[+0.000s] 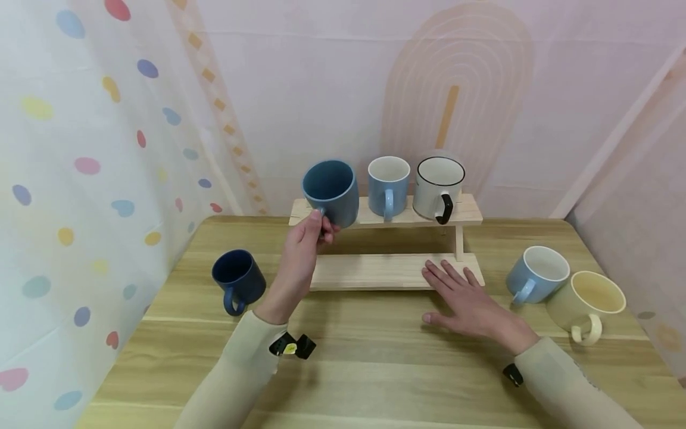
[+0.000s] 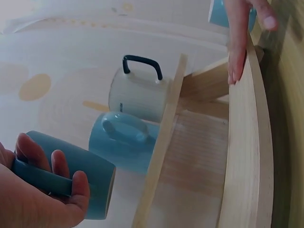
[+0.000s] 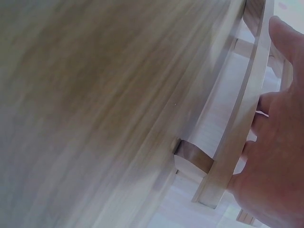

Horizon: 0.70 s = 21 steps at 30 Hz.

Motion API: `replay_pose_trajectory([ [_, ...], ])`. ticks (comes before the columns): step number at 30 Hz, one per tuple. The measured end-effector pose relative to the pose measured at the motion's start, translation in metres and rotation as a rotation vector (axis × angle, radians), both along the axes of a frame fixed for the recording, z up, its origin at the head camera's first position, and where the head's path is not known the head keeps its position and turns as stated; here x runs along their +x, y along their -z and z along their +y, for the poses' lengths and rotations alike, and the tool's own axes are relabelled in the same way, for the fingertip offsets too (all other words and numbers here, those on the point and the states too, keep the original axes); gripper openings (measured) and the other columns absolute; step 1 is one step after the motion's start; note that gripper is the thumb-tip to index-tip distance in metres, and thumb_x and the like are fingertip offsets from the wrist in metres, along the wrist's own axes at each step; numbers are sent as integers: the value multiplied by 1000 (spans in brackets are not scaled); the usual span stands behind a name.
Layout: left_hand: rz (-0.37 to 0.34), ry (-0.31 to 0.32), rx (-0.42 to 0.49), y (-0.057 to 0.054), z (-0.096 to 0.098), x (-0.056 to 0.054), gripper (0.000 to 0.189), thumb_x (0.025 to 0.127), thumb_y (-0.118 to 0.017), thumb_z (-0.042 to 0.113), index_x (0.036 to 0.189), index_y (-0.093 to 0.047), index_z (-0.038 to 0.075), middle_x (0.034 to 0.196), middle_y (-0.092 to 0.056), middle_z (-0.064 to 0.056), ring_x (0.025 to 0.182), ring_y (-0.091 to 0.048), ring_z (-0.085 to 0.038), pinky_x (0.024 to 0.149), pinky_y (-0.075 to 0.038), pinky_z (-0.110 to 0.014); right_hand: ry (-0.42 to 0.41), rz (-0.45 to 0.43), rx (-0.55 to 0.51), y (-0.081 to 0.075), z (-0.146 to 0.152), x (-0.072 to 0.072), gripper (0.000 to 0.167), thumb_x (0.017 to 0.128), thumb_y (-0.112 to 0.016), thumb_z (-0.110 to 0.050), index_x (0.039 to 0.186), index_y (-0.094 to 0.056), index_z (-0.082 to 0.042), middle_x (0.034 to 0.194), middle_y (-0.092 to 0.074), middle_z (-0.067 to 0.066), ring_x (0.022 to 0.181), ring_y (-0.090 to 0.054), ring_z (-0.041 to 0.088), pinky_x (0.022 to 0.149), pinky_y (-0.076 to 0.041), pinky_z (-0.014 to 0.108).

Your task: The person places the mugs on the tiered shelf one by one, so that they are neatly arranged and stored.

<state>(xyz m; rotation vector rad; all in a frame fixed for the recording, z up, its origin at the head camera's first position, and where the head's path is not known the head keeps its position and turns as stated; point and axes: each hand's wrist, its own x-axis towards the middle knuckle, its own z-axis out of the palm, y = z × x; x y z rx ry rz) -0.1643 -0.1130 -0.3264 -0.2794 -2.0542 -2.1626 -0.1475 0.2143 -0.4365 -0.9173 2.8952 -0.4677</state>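
Note:
My left hand (image 1: 305, 250) grips a dusty-blue mug (image 1: 343, 199) by its handle, at the left end of the upper board of a wooden two-tier rack (image 1: 370, 271). In the left wrist view the fingers curl through the mug's handle (image 2: 47, 180), and a gap shows between the mug's base and the board. Farther right on that board stand a light-blue mug (image 1: 388, 187) and a white mug (image 1: 436, 190) with a black rim and handle. My right hand (image 1: 463, 304) lies with fingers spread, fingertips on the lower board's right part.
A navy mug (image 1: 239, 277) stands on the wooden table (image 1: 364, 381) to the rack's left. To the right, another light-blue mug (image 1: 536, 274) stands beside a cream mug (image 1: 586, 307). Patterned curtains (image 1: 300, 89) hang behind the table and at both sides.

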Motion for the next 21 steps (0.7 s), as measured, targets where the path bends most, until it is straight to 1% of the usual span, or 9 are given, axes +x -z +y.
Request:
replay_pose_trajectory([
  [1,-3,0,-2,0,0,-3,40,115,-38,29,93,-55,2,85,-59,-5,95,-61,-19,94,-49,-31,0,1,0,0,0,0,90,99,-60,-60,164,-27,-7,172,-19,12,157,-12,43,119,-11,71],
  [2,-4,-3,-3,1,1,-6,40,115,-38,29,93,-56,1,85,-59,-5,94,-61,-17,97,-49,-35,0,2,-1,0,0,0,90,99,-60,-60,164,-28,-7,172,-19,12,157,-12,43,119,-11,71],
  [5,-8,-8,-10,3,3,-14,40,115,-38,31,95,-56,1,88,-60,-4,92,-60,-16,98,-49,-37,-1,0,0,-1,-1,1,90,99,-61,-59,164,-28,-6,172,-19,13,157,-12,43,119,-11,71],
  [7,-11,-13,-5,4,5,-20,39,115,-38,30,96,-57,0,88,-60,-4,93,-60,-18,97,-50,-37,-2,-5,-1,-1,-1,1,90,99,-61,-59,164,-28,-6,172,-19,13,157,-12,43,119,-11,71],
  [11,-20,-12,12,6,9,-29,38,115,-39,28,97,-57,0,90,-59,-10,100,-58,-34,92,-50,-30,2,-14,-4,-1,-1,1,90,99,-61,-59,164,-28,-7,172,-19,12,157,-12,42,120,-11,71],
  [14,-40,-18,21,7,11,-34,37,115,-39,27,98,-58,0,94,-59,-15,103,-54,-43,92,-49,-31,6,-13,-4,0,-1,1,90,99,-60,-60,164,-28,-7,172,-19,12,157,-12,42,120,-10,71],
  [16,-50,-18,20,7,12,-37,37,115,-38,27,99,-58,0,95,-58,-17,104,-53,-44,92,-49,-32,8,-14,-3,0,-1,1,90,99,-59,-61,164,-28,-8,172,-19,11,157,-11,41,120,-10,71],
  [19,-67,-17,14,7,14,-40,37,115,-38,27,99,-58,0,96,-58,-15,104,-53,-44,93,-48,-33,11,-14,-4,0,-2,1,90,99,-60,-61,164,-28,-7,172,-19,11,157,-11,42,120,-10,71],
  [21,-74,-15,8,9,15,-42,37,115,-38,27,99,-58,1,96,-59,-14,103,-54,-40,94,-48,-34,12,-15,-5,0,-2,2,90,99,-60,-61,164,-28,-7,172,-19,11,157,-11,42,120,-10,71],
])
